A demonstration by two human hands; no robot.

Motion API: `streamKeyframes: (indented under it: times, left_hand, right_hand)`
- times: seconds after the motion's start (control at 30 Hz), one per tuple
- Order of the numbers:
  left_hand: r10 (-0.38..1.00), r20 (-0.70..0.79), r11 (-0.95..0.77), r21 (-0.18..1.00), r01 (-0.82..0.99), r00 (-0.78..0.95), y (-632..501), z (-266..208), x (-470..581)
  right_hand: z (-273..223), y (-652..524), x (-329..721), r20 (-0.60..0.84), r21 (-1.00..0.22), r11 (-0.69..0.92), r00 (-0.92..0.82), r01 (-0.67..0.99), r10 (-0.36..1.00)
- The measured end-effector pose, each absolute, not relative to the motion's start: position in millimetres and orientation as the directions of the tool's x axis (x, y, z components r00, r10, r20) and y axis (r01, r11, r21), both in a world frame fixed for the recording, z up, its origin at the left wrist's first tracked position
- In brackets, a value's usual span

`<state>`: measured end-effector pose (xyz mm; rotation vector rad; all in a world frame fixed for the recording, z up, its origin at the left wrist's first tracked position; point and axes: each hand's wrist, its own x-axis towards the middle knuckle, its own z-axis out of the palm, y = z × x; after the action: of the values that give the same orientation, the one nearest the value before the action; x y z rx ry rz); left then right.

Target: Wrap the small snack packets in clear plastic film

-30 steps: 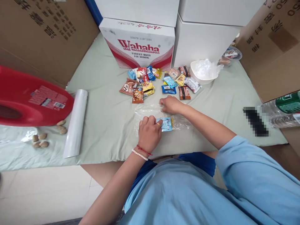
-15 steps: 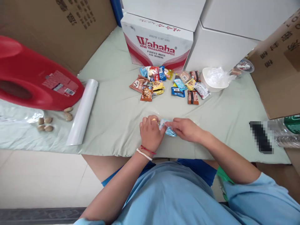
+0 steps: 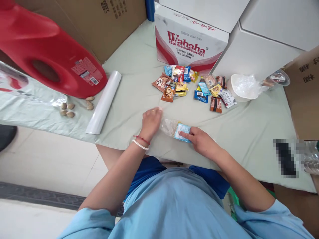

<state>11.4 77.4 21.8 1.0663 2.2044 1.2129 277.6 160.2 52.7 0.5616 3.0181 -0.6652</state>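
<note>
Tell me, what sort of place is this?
Perhaps a storeroom or a corner of a home, though I can't be sure: a Wahaha water carton and wrapped snacks share a cloth-covered table.

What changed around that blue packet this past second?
The left hand has come off the blue packet and moved left, beside the clear film; its grip is unclear. The right hand came back from the film's far side onto the packet. The snack packets and white roll stayed put.
</note>
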Motion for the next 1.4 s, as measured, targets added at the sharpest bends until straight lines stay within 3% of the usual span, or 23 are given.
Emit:
streamKeyframes:
  times: [0.13,0.3,0.4,0.53,0.57,0.63,0.7,0.73,0.8,0.9,1.1,1.27,1.4]
  left_hand:
    - [0.901,-0.005,0.299,0.731,0.613,-0.434,69.8,37.1,26.9]
    - [0.936,0.008,0.186,0.839,0.511,-0.353,55.5,63.1,66.6]
    - [0.959,0.076,0.094,0.822,0.561,-0.272,56.3,69.0,96.5]
    - [0.978,0.092,0.077,0.675,0.734,-0.187,57.8,61.7,113.7]
    - [0.982,0.095,0.070,0.625,0.777,-0.165,56.8,58.7,114.3]
    - [0.988,0.109,0.035,0.525,0.850,-0.108,53.8,52.8,115.3]
    - [0.990,0.135,-0.019,0.442,0.897,-0.046,50.2,47.2,118.0]
    - [0.988,0.153,-0.043,0.413,0.910,-0.023,48.4,44.5,120.0]
    - [0.982,0.190,-0.072,0.371,0.926,0.000,45.4,39.9,124.0]
    - [0.976,0.218,-0.089,0.321,0.943,0.018,41.6,35.9,126.6]
    - [0.975,0.214,-0.110,0.260,0.959,0.054,37.9,35.8,128.7]
    - [0.964,0.256,-0.148,0.312,0.938,0.067,30.4,32.5,134.2]
    - [0.947,0.315,-0.229,0.548,0.805,0.055,15.5,31.6,114.2]
  right_hand:
    - [65.9,161.3,279.2,-0.062,-0.500,0.809,-0.944,0.310,0.324]
    - [72.7,157.5,275.5,-0.051,-0.538,0.793,-0.950,0.285,0.307]
    - [77.5,158.7,276.1,-0.080,-0.565,0.768,-0.946,0.303,0.314]
    - [93.1,175.7,296.3,-0.113,-0.798,0.563,-0.971,0.214,0.209]
    - [95.1,181.3,303.6,-0.103,-0.849,0.485,-0.966,0.209,0.237]
    - [92.1,190.2,316.7,-0.074,-0.889,0.372,-0.885,0.267,0.459]
    - [79.6,193.4,324.9,-0.045,-0.850,0.338,-0.695,0.404,0.718]
    - [71.3,192.4,327.2,-0.038,-0.805,0.342,-0.617,0.486,0.786]
    - [55.7,186.1,329.9,-0.073,-0.685,0.379,-0.576,0.622,0.814]
    - [48.1,170.6,335.7,-0.121,-0.580,0.414,-0.577,0.702,0.807]
    - [83.1,138.3,328.1,-0.174,-0.709,0.220,-0.468,0.670,0.866]
    - [84.2,132.1,271.3,-0.077,-0.749,0.381,-0.642,0.542,0.763]
    - [65.9,143.4,248.5,-0.032,-0.686,0.484,-0.687,0.543,0.726]
